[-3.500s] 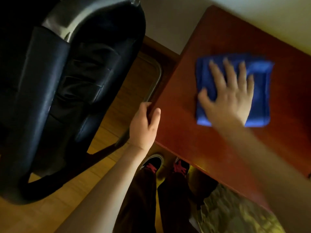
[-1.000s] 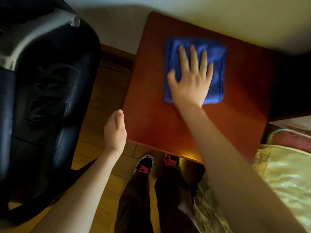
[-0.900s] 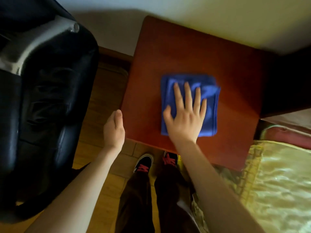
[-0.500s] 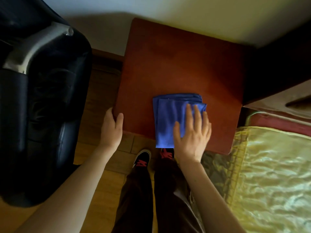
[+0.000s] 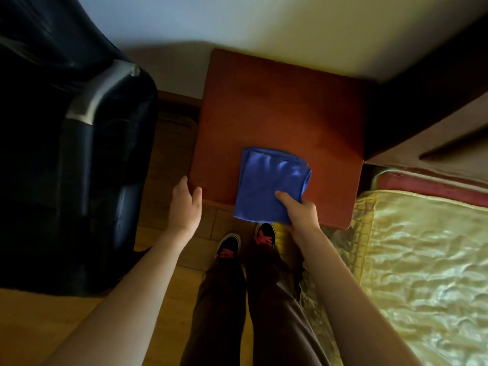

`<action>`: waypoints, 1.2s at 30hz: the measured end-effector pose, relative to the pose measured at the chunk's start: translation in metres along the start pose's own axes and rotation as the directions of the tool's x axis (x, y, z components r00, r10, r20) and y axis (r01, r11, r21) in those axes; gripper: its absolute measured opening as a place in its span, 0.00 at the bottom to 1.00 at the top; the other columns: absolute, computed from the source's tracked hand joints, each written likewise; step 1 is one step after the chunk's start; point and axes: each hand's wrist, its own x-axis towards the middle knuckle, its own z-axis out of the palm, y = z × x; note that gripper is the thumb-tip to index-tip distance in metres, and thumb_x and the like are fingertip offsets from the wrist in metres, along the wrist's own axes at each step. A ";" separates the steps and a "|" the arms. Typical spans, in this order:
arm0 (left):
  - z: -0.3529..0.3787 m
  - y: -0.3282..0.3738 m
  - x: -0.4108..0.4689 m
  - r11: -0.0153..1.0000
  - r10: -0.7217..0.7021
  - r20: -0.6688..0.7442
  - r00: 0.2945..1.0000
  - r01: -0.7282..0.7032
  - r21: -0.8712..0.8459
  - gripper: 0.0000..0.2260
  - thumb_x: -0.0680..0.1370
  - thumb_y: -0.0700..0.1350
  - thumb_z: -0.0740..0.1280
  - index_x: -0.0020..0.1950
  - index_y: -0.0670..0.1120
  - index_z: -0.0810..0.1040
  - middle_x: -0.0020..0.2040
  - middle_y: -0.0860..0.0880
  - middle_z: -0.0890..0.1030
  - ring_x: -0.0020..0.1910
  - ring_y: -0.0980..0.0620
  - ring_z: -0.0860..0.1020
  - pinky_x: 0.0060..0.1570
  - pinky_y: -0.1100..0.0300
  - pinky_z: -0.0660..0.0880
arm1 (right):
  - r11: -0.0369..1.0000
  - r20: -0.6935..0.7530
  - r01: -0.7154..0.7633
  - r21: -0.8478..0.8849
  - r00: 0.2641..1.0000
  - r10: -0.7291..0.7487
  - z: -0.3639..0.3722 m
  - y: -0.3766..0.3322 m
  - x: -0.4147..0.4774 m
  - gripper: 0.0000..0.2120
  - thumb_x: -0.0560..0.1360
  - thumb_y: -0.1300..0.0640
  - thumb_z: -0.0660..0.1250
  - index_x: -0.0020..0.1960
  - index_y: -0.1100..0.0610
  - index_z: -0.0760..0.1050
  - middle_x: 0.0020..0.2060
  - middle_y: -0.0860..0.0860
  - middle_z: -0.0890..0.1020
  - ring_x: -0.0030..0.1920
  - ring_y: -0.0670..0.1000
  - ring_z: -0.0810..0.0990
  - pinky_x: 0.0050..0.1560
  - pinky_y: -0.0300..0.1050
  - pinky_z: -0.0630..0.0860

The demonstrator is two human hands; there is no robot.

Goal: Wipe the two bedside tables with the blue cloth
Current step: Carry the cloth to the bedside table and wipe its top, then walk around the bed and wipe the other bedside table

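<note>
A folded blue cloth (image 5: 266, 180) lies at the front edge of a reddish-brown bedside table (image 5: 280, 109), its near side hanging a little over the edge. My right hand (image 5: 301, 210) pinches the cloth's near right corner, thumb on top, fingers underneath. My left hand (image 5: 184, 204) rests on the table's front left corner, fingers loosely apart, holding nothing. Only this one table is in view.
A black leather armchair (image 5: 66, 154) with a metal arm stands close on the left. A bed with a shiny gold cover (image 5: 427, 273) lies on the right, its dark headboard (image 5: 422, 83) beside the table. My legs and shoes (image 5: 245, 241) stand on the wooden floor.
My right hand dragged the cloth from the table's back to its front edge, then changed from a flat palm on top to a pinch on the near corner. My left hand stayed at the corner.
</note>
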 end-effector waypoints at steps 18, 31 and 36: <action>-0.294 0.078 -0.243 0.927 0.375 0.020 0.927 -0.375 -0.017 0.10 0.81 0.50 0.59 0.57 0.49 0.77 0.53 0.51 0.79 0.54 0.53 0.77 0.50 0.60 0.70 | 0.838 -0.014 0.544 -0.031 0.838 -0.545 -0.119 -0.098 -0.333 0.06 0.72 0.54 0.73 0.43 0.51 0.76 0.40 0.47 0.82 0.41 0.47 0.81 0.40 0.41 0.78; -0.284 0.028 -0.248 0.911 0.403 0.276 0.873 -0.411 -0.030 0.09 0.81 0.50 0.60 0.54 0.49 0.79 0.52 0.51 0.80 0.54 0.52 0.77 0.51 0.58 0.70 | 0.924 -0.348 0.335 0.185 0.901 -0.257 -0.161 0.062 -0.375 0.08 0.72 0.56 0.73 0.43 0.60 0.78 0.43 0.61 0.85 0.44 0.59 0.84 0.49 0.58 0.80; -0.246 0.089 -0.254 0.769 0.548 0.456 0.702 -0.637 0.057 0.10 0.81 0.54 0.58 0.55 0.55 0.77 0.54 0.56 0.78 0.55 0.57 0.76 0.50 0.61 0.70 | 0.840 -0.474 0.414 0.352 0.853 -0.221 -0.194 0.099 -0.414 0.05 0.74 0.57 0.71 0.45 0.58 0.78 0.40 0.53 0.84 0.41 0.52 0.83 0.40 0.46 0.79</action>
